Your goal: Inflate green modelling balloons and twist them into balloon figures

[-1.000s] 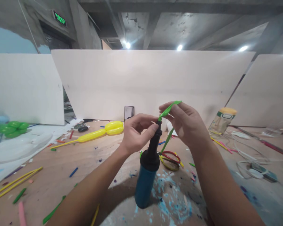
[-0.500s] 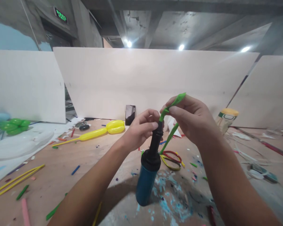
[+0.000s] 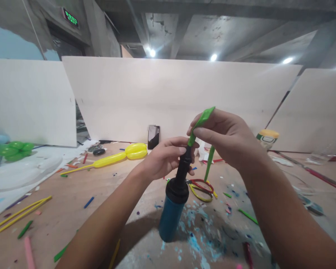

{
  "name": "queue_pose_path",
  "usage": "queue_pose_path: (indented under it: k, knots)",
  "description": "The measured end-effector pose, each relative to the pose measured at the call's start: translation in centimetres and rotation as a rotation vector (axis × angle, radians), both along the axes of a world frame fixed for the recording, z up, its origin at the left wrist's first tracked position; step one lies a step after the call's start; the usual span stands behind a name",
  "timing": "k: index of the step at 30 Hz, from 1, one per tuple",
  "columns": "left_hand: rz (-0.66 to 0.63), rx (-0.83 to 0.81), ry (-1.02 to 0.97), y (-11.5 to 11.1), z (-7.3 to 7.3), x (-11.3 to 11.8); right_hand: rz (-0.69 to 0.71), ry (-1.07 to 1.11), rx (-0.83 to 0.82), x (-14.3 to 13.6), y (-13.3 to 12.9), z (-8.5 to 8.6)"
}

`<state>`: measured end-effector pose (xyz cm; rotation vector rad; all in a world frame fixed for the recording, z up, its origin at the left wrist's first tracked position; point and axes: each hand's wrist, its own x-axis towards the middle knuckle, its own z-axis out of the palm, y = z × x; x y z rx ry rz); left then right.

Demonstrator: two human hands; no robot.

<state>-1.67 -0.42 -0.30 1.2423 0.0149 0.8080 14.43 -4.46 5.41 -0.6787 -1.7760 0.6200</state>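
A blue hand pump [image 3: 172, 216] with a black top stands on the table, tilted slightly to the right. My left hand [image 3: 165, 157] is closed round the pump's black nozzle near its tip. Above it, my right hand [image 3: 221, 134] pinches a limp green balloon [image 3: 205, 116] between thumb and fingers. The balloon's lower end sits at the nozzle tip, and a long green length hangs down behind my right hand towards the table.
Red-handled scissors [image 3: 203, 185] lie behind the pump. A yellow twisted balloon [image 3: 136, 151] and an upright phone [image 3: 154, 136] are further back. Balloon scraps litter the table. A yellow-lidded container [image 3: 268, 137] stands right; green balloons [image 3: 16, 150] lie left.
The balloon's end now sits lower on the nozzle tip, and my left fingers wrap further round it. The hanging green length has swung right. The view has shifted slightly.
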Motion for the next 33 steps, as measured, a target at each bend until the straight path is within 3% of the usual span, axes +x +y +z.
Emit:
queue_pose_path:
  k: [9,14,25,33]
  knots:
    - [0.046,-0.027,0.013,-0.3,-0.1,0.5,0.006,-0.019,-0.012,0.1,-0.1,0.3]
    - [0.209,-0.099,-0.068,-1.7,-0.1,1.8,-0.009,-0.026,0.003,0.1,0.1,0.3]
    - [0.327,0.106,-0.073,-2.0,-1.0,2.5,-0.026,-0.024,-0.015,0.0,0.1,0.4]
    - [0.373,0.139,-0.061,-2.9,-1.1,2.1,-0.125,-0.058,0.037,0.1,0.3,0.3]
